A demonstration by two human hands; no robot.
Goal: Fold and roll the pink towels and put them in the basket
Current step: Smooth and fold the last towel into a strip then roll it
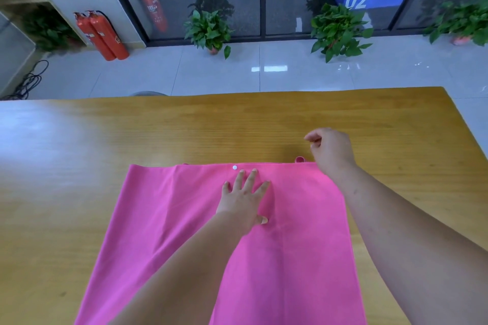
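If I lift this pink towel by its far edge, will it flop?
Likely floppy: the thin pink cloth towel lies flat with soft creases beside the left hand. Probably light, and it may slide on the glossy wooden table.

towel (184, 219) flat on table (79, 166)

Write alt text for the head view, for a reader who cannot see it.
A person's left hand presses flat, fingers spread, on a pink towel laid out on a wooden table. The right hand hovers, fingers loosely curled, by the towel's far right corner.
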